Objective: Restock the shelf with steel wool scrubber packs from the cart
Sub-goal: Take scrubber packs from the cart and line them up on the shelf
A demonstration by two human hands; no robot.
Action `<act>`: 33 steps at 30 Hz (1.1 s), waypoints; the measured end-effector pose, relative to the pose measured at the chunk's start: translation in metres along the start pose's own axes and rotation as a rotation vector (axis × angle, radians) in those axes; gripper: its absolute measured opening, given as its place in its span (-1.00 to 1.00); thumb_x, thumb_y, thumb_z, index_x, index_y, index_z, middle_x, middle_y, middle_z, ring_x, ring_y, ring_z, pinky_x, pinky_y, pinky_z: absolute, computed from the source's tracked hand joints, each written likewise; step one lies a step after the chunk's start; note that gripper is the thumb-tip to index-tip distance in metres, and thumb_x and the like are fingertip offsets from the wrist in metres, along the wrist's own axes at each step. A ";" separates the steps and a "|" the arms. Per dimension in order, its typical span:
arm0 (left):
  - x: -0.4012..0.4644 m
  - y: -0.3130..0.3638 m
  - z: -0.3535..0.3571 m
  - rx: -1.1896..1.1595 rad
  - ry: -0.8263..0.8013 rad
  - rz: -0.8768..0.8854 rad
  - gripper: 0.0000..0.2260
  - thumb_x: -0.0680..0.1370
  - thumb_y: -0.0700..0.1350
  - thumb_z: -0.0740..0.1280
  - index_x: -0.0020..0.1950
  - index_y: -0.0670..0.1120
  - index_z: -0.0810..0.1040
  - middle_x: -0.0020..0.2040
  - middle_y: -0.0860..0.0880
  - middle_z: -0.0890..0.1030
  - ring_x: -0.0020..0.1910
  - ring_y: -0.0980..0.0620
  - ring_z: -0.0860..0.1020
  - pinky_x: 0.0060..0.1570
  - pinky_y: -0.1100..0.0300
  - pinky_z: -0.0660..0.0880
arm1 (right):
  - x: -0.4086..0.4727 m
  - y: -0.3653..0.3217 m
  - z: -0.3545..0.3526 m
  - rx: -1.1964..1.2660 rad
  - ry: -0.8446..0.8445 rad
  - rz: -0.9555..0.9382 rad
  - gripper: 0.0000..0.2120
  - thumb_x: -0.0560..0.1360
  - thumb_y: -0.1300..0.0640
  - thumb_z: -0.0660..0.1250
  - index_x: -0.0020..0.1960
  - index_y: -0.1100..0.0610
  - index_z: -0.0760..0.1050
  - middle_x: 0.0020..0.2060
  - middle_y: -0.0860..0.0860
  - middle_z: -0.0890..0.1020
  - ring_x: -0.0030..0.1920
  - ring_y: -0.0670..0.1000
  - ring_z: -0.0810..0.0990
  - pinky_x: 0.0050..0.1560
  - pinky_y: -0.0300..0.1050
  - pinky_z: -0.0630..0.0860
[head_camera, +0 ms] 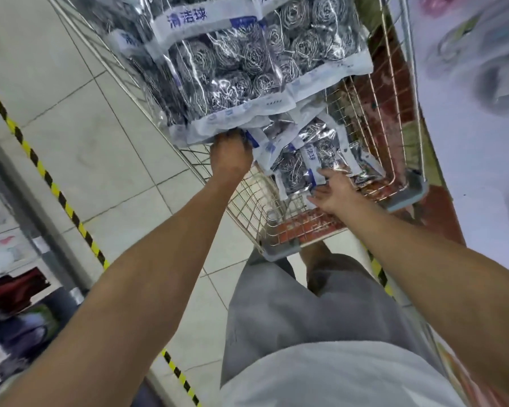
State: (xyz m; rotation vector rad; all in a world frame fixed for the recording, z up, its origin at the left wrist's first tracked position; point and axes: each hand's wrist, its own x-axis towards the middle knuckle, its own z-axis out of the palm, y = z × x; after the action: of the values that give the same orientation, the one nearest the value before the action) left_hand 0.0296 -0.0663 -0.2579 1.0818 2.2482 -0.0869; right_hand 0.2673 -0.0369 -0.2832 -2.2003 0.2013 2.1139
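A wire shopping cart (247,201) stands in front of me, holding steel wool scrubber packs in clear bags with white and blue labels. My left hand (231,155) grips the lower edges of a bundle of large packs (232,74), which is raised over the cart's left side. My right hand (332,192) reaches into the cart with its fingers spread, touching a smaller pack (312,160) that lies among others on the cart floor.
A shelf (9,259) with blurred goods runs along the left, and another shelf (482,83) lines the right. Yellow-black tape (41,171) marks the tiled floor on the left. My legs in grey trousers stand close behind the cart.
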 end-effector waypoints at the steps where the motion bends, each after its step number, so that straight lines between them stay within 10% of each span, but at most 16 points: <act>1: 0.000 0.000 0.002 0.000 -0.017 -0.002 -0.66 0.68 -0.06 0.25 0.39 -0.24 0.45 0.29 -0.26 0.57 0.22 -0.25 0.59 0.14 -0.10 0.54 | 0.003 0.001 0.001 0.032 -0.003 0.003 -0.86 0.58 0.17 0.43 0.05 0.16 0.48 0.15 0.24 0.49 0.18 0.19 0.51 0.30 0.22 0.54; 11: -0.016 0.004 0.032 -0.068 -0.161 -0.047 -0.36 0.57 0.02 0.43 0.58 0.00 0.23 0.52 -0.16 0.36 0.39 -0.23 0.41 0.33 -0.20 0.48 | 0.005 -0.002 0.007 0.155 0.117 -0.026 -0.82 0.54 0.09 0.50 0.07 0.14 0.58 0.18 0.16 0.56 0.09 0.11 0.58 -0.06 -0.06 0.64; 16: -0.009 0.001 0.039 -0.194 -0.221 -0.016 -0.55 0.59 -0.05 0.44 0.43 -0.07 0.39 0.24 -0.12 0.66 0.15 -0.17 0.66 0.10 -0.04 0.63 | 0.006 -0.005 0.009 0.128 0.131 -0.020 -0.85 0.51 0.09 0.53 -0.02 0.08 0.58 0.10 0.14 0.53 -0.07 0.01 0.52 -0.50 -0.21 0.55; 23: -0.013 0.003 0.029 -0.511 -0.313 -0.192 -0.64 0.54 -0.02 0.53 0.30 -0.07 0.59 0.16 -0.02 0.67 -0.05 0.06 0.63 -0.18 0.34 0.54 | 0.003 -0.005 0.001 0.104 0.116 -0.077 -0.76 0.51 0.11 0.54 0.11 0.05 0.53 0.17 0.05 0.58 0.10 0.05 0.56 -0.05 0.01 0.55; 28: -0.037 0.001 0.003 -0.733 -0.390 -0.264 -0.65 0.56 -0.14 0.49 0.34 -0.13 0.60 0.23 -0.11 0.68 0.11 -0.05 0.65 0.20 0.02 0.58 | -0.024 -0.005 -0.006 0.168 0.065 -0.238 -0.53 0.56 0.17 0.46 0.42 0.10 0.43 0.30 0.13 0.56 0.26 0.17 0.57 0.06 0.18 0.64; 31: -0.058 0.006 -0.018 -0.845 -0.461 -0.273 -0.81 0.63 -0.17 0.41 0.23 -0.12 0.61 0.13 -0.09 0.73 -0.04 0.07 0.73 -0.13 0.24 0.63 | -0.046 -0.006 -0.015 0.141 0.086 -0.342 -0.34 0.55 0.16 0.46 0.58 0.01 0.30 0.47 0.11 0.44 0.39 0.20 0.48 0.34 0.31 0.50; 33: -0.074 0.010 -0.032 -0.907 -0.507 -0.300 -0.91 0.64 -0.19 0.38 0.14 -0.12 0.61 -0.04 -0.07 0.77 -0.13 0.03 0.75 -0.27 0.22 0.63 | -0.063 -0.006 -0.022 0.110 0.080 -0.413 -0.56 0.56 0.17 0.45 0.41 0.03 0.47 0.41 0.11 0.51 0.38 0.21 0.50 0.40 0.32 0.44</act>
State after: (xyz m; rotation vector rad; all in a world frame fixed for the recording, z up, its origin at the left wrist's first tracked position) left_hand 0.0547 -0.0996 -0.1881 0.1943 1.6553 0.4447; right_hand 0.2878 -0.0322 -0.2193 -2.0495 -0.1207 1.7534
